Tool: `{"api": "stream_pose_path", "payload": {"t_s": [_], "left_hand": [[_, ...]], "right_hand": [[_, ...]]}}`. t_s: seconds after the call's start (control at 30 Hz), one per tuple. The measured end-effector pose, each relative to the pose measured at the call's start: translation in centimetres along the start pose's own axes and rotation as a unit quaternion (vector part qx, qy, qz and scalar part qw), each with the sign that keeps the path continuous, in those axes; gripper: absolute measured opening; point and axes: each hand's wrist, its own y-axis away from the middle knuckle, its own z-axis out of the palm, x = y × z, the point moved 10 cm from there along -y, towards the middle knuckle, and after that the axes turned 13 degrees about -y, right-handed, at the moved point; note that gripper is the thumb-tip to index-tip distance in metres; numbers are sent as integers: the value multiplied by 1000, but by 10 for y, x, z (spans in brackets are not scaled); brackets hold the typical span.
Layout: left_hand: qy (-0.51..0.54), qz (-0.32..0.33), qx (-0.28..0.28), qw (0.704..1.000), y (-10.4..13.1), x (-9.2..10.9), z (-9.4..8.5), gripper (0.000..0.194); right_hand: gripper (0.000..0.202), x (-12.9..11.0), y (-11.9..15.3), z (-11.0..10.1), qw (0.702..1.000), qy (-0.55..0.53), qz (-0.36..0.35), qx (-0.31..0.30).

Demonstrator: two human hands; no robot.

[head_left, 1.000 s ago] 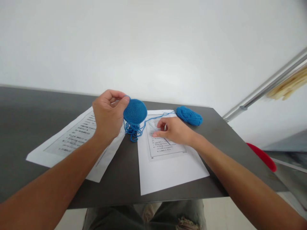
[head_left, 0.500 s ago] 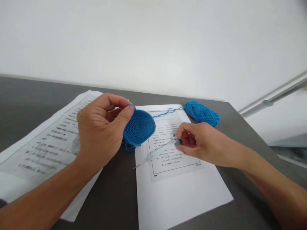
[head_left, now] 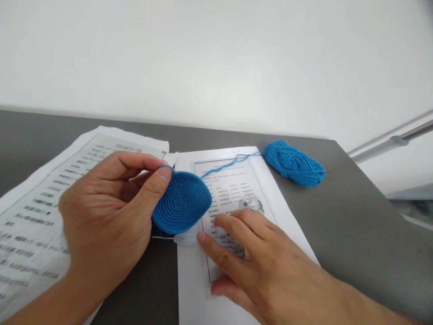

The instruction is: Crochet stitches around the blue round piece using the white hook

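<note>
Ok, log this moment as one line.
left hand: pinching blue crocheted disc | right hand: at pale tool, grip unclear | blue yarn skein: on table | yarn strand: over printed sheet

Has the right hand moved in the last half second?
Yes. Against the right sheet, the right hand has moved left and toward the wearer, farther from the yarn ball.

The right hand (head_left: 257, 262), well apart from the crocheted disc (head_left: 182, 203) 0.5 s ago, has come just beside it, fingers straighter. The pale-handled hook (head_left: 185, 239), then slanting down from those fingers, now lies nearly level beyond the index fingertip, close below the disc.
</note>
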Motion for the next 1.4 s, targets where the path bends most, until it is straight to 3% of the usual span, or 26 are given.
{"api": "stream_pose_path", "payload": {"t_s": [0.2,0.37,0.6,0.7,0.77,0.83,0.9,1.03,1.17,1.23,1.4], "left_hand": [[10,4,0,1000,1,-1,1,9],[8,10,5,1000,-2,1,-1,11],[1,0,2,1000,-3,6,-2,12],[14,-1,8,1000,-5,4,-1,10],[35,1,20,999,-7,2,-3,10],[60,-5,24,998,-9,-1,-3,11],[83,-16,17,996,-10,-4,-3,13],[105,-13,-5,994,-9,0,-1,11],[101,6,-23,995,-5,7,4,9],[101,9,-35,994,-3,7,7,9],[117,11,-55,992,0,7,11,10]], "right_hand": [[21,-5,0,4,998,-52,22,31],[18,-4,2,4,999,-32,0,44],[2,-12,10,13,997,8,-23,-69],[23,-14,11,10,992,-16,-37,-116],[21,-7,12,1,989,-83,-35,-120],[21,7,13,-17,981,-177,-20,-73],[28,26,17,-45,964,-264,-11,24],[44,64,28,-89,896,-394,20,203],[18,82,41,-125,828,-375,80,409],[8,74,36,-133,809,-375,75,447],[26,47,10,-129,800,-391,71,450]]}}
